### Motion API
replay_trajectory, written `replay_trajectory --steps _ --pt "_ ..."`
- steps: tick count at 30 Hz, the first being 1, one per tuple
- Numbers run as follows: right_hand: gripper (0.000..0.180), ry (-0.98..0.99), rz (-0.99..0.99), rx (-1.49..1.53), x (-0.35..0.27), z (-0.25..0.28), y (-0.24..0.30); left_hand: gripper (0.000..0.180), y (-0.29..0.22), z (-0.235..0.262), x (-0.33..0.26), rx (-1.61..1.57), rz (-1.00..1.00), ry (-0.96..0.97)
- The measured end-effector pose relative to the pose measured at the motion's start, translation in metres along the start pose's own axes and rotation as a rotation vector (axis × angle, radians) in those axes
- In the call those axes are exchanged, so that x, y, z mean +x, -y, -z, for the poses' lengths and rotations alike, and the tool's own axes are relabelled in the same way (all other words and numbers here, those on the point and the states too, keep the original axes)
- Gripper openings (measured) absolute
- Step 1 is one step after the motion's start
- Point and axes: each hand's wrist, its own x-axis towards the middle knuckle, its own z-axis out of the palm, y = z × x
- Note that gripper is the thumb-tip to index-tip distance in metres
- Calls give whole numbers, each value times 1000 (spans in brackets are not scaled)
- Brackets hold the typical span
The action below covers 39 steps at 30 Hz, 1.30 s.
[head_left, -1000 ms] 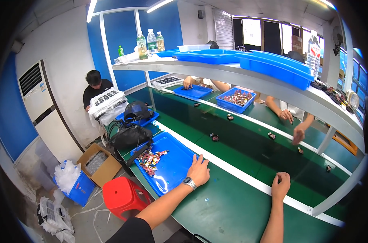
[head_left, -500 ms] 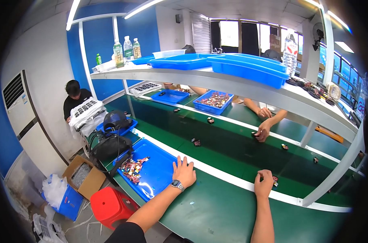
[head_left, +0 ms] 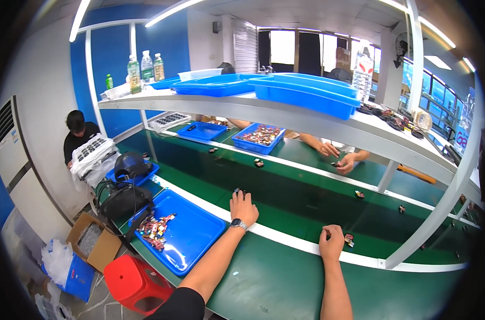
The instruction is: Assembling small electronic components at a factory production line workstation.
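Observation:
My left hand (head_left: 244, 209), with a watch on its wrist, reaches over the white rail onto the dark green belt. Its fingers are stretched out, and the fingertips meet a small dark electronic part (head_left: 239, 190). Near the belt's front edge, my right hand (head_left: 332, 242) is curled closed; what it may hold is hidden. Just right of it lies another small red-and-black part (head_left: 349, 239). A blue tray (head_left: 194, 228) beside my left forearm holds a heap of small wired parts (head_left: 156, 232).
Across the belt, a co-worker's hands (head_left: 341, 157) handle a small part beside a blue bin (head_left: 259, 145) of parts. A metal shelf (head_left: 242, 109) with blue trays crosses above the belt. A red stool (head_left: 133, 282) and a cardboard box (head_left: 93, 242) stand at lower left.
My left hand has left the blue tray's edge and moved forward onto the belt, up to the small part. My right hand stays curled. The co-worker's hands have come closer together. The view has shifted slightly.

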Motion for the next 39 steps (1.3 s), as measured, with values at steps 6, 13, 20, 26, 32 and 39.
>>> replay_trajectory --steps 6,13,20,26,32,39 --pt "10 34 8 4 0 -6 8 49 -11 3 13 45 72 11" --pt "10 64 29 10 4 -5 15 57 -2 83 -48 164 20 221" --pt "12 147 60 69 -2 -15 31 57 42 97 -89 164 85 277" --pt "20 405 51 45 -5 -52 61 41 35 111 -116 3 -41 215" --pt "41 512 89 -72 8 -140 93 25 36 152 -160 -138 -216 243" --pt "67 575 -54 -233 29 -212 145 16 70 196 -200 -228 -380 344"
